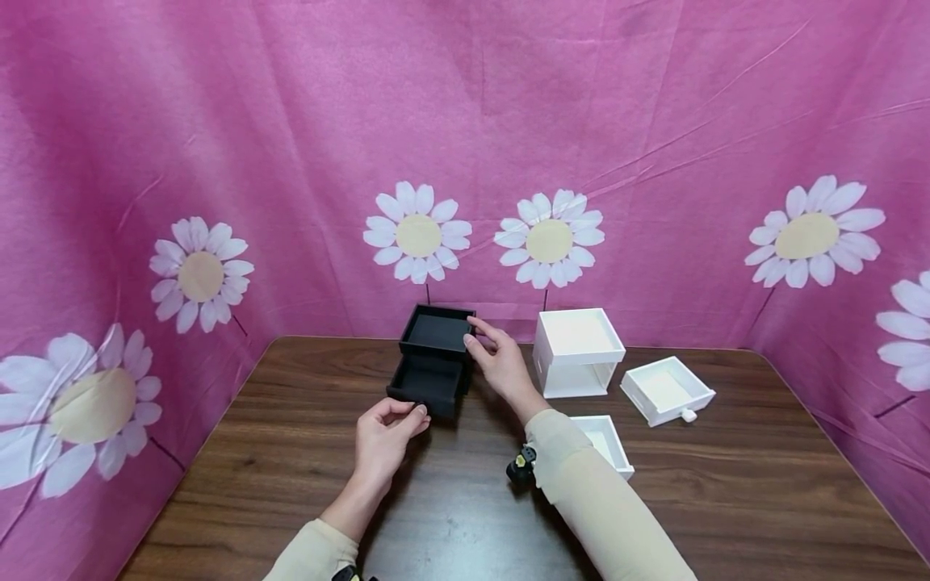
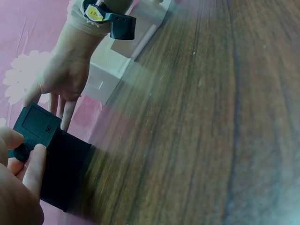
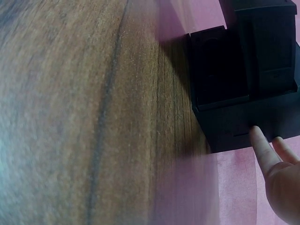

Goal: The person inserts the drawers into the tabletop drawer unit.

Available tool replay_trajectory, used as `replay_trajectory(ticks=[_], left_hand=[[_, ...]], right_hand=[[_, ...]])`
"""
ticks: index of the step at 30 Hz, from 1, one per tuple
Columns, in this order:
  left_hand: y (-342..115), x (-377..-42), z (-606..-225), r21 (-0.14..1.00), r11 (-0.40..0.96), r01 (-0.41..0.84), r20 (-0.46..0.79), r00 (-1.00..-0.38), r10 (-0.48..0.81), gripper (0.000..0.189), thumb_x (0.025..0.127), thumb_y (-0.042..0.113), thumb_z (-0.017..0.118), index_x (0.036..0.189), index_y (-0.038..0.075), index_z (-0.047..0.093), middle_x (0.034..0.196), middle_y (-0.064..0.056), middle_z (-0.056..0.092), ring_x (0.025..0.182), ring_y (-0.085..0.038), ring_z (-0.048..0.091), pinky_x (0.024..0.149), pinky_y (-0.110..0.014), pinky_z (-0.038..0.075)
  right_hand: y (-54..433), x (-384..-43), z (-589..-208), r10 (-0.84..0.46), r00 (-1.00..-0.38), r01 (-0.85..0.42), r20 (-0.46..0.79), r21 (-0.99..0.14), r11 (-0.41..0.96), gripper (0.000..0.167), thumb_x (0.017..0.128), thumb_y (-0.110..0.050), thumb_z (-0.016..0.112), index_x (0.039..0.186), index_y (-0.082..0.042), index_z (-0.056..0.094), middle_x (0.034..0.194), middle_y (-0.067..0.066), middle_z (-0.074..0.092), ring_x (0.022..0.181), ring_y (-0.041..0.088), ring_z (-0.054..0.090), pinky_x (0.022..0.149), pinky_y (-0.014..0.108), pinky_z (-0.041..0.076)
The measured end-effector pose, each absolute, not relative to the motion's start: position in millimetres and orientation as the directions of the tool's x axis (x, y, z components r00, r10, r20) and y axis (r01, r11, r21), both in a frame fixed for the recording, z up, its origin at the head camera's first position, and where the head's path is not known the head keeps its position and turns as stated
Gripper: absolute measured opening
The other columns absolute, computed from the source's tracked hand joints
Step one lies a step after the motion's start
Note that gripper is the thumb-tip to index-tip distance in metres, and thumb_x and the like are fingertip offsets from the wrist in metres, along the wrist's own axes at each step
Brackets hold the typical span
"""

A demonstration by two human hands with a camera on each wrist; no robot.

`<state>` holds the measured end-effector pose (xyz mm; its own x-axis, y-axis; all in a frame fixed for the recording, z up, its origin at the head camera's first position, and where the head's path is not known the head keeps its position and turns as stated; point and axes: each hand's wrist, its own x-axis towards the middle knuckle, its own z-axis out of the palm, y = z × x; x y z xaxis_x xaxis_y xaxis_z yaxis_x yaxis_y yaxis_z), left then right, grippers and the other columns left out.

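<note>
A small black cabinet [image 1: 437, 327] stands at the back of the table, its black drawer [image 1: 427, 379] jutting out of the upper slot. My left hand [image 1: 385, 436] pinches the round knob [image 2: 21, 152] on the drawer's front between thumb and fingers. Against the cabinet's right side, my right hand [image 1: 504, 367] lays its fingertips, the fingers fairly straight, as the right wrist view shows. Under the drawer, the cabinet's lower slot [image 3: 220, 68] gapes with no drawer in it.
Right of the black cabinet stands a white cabinet [image 1: 579, 335] with an open front. One white drawer [image 1: 668, 391] with a knob lies farther right. Another white drawer [image 1: 606, 444] is partly hidden behind my right sleeve. Pink flowered cloth [image 1: 465, 121] hangs along the table's back edge.
</note>
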<state>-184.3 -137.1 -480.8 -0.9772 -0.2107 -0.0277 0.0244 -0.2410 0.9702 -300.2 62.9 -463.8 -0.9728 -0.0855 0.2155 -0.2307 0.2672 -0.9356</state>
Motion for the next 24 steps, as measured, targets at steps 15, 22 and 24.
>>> replay_trajectory(ticks=[15, 22, 24], left_hand=[[-130.5, -195.3, -483.2, 0.974, -0.225, 0.013, -0.030, -0.982, -0.188, 0.011, 0.093, -0.010, 0.075, 0.096, -0.008, 0.064, 0.086, -0.012, 0.077, 0.076, -0.016, 0.079, 0.072, -0.029, 0.069], [-129.0, -199.1, -484.1, 0.979, -0.205, 0.002, -0.041, -0.978, -0.205, 0.012, 0.093, -0.008, 0.076, 0.096, -0.007, 0.064, 0.084, -0.009, 0.077, 0.075, -0.016, 0.079, 0.074, -0.031, 0.070], [-129.0, -200.4, -483.5, 0.980, -0.199, -0.002, -0.043, -0.978, -0.205, 0.012, 0.093, -0.008, 0.076, 0.096, -0.006, 0.064, 0.084, -0.010, 0.077, 0.075, -0.016, 0.079, 0.075, -0.032, 0.070]], right_hand=[[63.2, -301.9, -466.7, -0.076, -0.972, -0.235, 0.222, -0.931, 0.280, 0.045, 0.108, -0.026, 0.068, 0.153, -0.018, 0.063, 0.146, 0.024, 0.061, 0.134, 0.039, 0.067, 0.106, 0.053, 0.062], [63.0, -301.6, -466.8, -0.080, -0.972, -0.232, 0.219, -0.934, 0.272, 0.045, 0.108, -0.027, 0.068, 0.153, -0.018, 0.063, 0.145, 0.024, 0.061, 0.134, 0.038, 0.068, 0.105, 0.054, 0.062], [63.2, -301.9, -466.2, -0.080, -0.971, -0.237, 0.224, -0.932, 0.272, 0.046, 0.108, -0.027, 0.068, 0.153, -0.018, 0.063, 0.145, 0.024, 0.061, 0.133, 0.038, 0.068, 0.104, 0.053, 0.063]])
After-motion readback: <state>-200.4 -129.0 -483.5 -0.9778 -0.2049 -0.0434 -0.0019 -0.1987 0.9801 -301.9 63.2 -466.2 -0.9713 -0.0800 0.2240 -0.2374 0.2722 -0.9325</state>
